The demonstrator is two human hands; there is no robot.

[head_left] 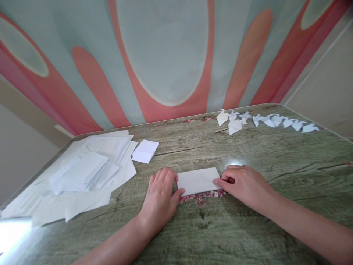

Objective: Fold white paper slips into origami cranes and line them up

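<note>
A white folded paper rectangle (198, 181) lies on the wood-patterned table between my two hands. My left hand (162, 189) is at its left end, fingers curled at the upper corner and thumb at the lower corner. At the right end my right hand (239, 182) pinches the edge, its thumb on top of the paper and its other fingers curled behind.
Loose white sheets (91, 169) are heaped on the left side of the table. A small folded white square (145, 151) lies beside them. Several folded paper figures (275, 120) stand along the back right. A patterned red and grey cloth (168, 55) hangs behind the table.
</note>
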